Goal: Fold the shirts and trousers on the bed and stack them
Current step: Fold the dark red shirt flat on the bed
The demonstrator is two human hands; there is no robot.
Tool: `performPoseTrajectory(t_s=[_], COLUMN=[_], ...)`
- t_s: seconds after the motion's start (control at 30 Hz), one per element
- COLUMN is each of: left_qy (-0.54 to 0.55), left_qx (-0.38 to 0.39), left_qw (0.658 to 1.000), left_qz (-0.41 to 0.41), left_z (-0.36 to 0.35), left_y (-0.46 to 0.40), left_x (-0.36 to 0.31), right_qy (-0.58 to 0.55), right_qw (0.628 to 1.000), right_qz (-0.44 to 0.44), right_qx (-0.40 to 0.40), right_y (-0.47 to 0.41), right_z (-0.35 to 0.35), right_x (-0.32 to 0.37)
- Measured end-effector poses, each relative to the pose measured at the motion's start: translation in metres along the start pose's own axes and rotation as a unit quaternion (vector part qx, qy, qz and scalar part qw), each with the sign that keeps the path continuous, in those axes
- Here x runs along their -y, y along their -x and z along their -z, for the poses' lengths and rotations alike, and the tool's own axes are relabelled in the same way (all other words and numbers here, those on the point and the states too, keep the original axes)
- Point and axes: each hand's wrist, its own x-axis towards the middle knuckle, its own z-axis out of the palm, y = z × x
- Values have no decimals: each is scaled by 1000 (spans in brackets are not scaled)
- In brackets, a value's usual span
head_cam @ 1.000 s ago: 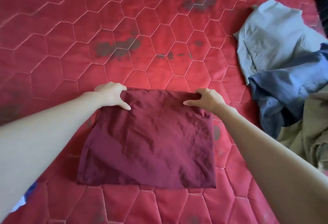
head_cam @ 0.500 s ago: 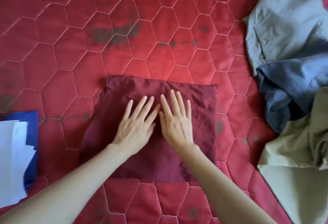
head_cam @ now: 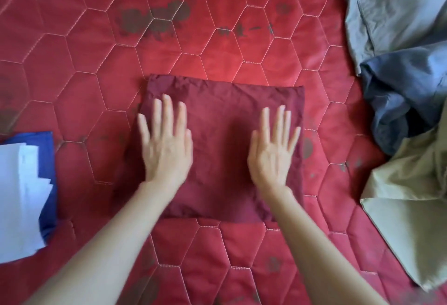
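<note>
A folded maroon garment lies as a flat rectangle in the middle of the red quilted bed. My left hand presses flat on its left half, fingers straight and spread. My right hand presses flat on its right half in the same way. At the left edge sits a stack of a white folded garment on a blue one. An unfolded heap at the right holds a light grey garment, a dark blue one and an olive one.
The quilt has dark stains beyond the maroon garment. Bare quilt shows between the maroon garment and both clothing piles.
My hands left the garment's far corners, came together flat at its centre, and have now slid apart toward its left and right sides. The view tilted down, bringing the left stack into sight.
</note>
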Motion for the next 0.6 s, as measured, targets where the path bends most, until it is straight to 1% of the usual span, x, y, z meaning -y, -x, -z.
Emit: performPoseTrajectory(t_s=[0.07,0.1,0.13,0.2,0.23,0.37,0.47,0.53,0.6], left_qy=[7,5,-1,-10,-17,-45,-67,-79,-82], left_qx=[31,53,73,95,93,77,73,72,73], left_qw=[997,996,995,994,995,993,992,991,990], left_qz=[-65,-78,-73,-47,-45,-80,-79,-81,-88], left_z=[-4,-8,-13,-21,-24,-22,-15,-10,-6], left_y=[39,57,72,89,93,101,104,107,112], left_x=[-38,-47,-46,-20,-1,62,75,76,74], right_qy=[-43,-47,-36,-3,11,55,53,29,-7], right_qw=[998,995,994,992,993,993,991,992,993], right_qz=[46,61,70,61,50,3,7,4,-17], right_qx=[30,58,82,109,109,109,123,123,116], right_y=[37,56,71,90,93,91,90,94,101], right_z=[-6,-10,-15,-20,-20,-5,7,14,20], right_x=[34,44,45,26,9,-54,-78,-83,-82])
